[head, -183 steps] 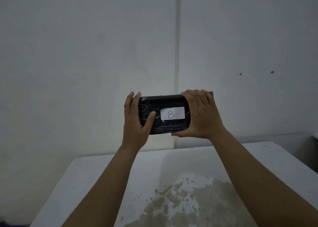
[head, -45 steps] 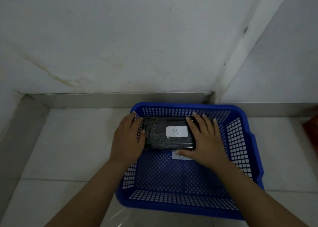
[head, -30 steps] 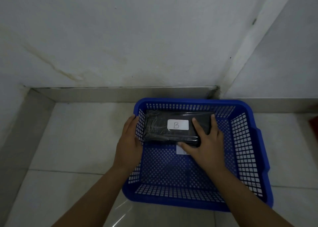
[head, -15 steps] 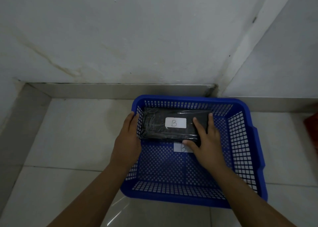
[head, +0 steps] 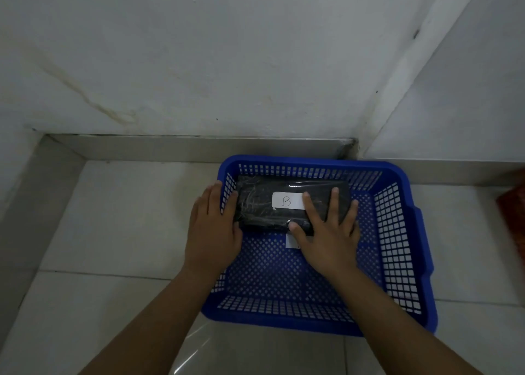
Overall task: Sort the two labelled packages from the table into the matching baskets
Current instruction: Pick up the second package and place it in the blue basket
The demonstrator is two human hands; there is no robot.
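The black wrapped package [head: 267, 212], with a white label marked B, lies in the far left part of the blue mesh basket [head: 397, 232] on the floor. My right hand [head: 326, 238] rests on the package's right half, fingers spread over its top and thumb at its near edge. My left hand [head: 211, 232] lies flat over the basket's left rim, beside the package's left end, with mesh showing between its fingers and the package. A white label [head: 290, 241] on the basket floor is half hidden under my right hand.
The basket stands on pale floor tiles in a corner, close to the white wall and its grey skirting [head: 199, 148]. An orange-red object [head: 514, 218] shows at the right edge. Bare tiles lie left of the basket.
Earlier I held the package up over a table. In the last second it settled against the basket's far side, and my right hand slid right along its top.
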